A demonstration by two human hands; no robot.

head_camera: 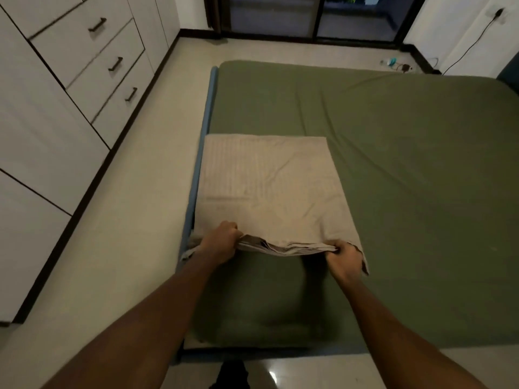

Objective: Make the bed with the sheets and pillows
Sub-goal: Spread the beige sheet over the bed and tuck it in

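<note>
Both hands are clamped on the near edge of the folded beige sheet (269, 189). The left hand (222, 242) is a tight fist bunching the left end, and the right hand (344, 258) curls round the right end, its fingertips tucked under the cloth and out of sight. The hands are apart, and the layered edge sags between them, lifted off the bed. How many layers there are is hard to count. One corner drapes past the right hand, and the other hangs behind the left wrist, partly hidden. The rest of the sheet lies flat, faintly striped, on the green bed cover (393, 164), close along the bed's left side. The cover is smooth with a few long creases, and its right edge is cut off by the frame. A blue bed rail (209, 108) shows along the left. Beyond it are the pale tiled floor (134, 220) and white drawers (92, 51) with dark handles, slightly blurred. At the far end stand dark glass doors (309, 15), with nothing legible behind them. A black cable (471, 46) runs down the right wall. The small objects (393, 63) on the floor near it are too tiny to name. A dark shape (233, 374) at the bottom edge is cut off and unidentifiable.
</note>
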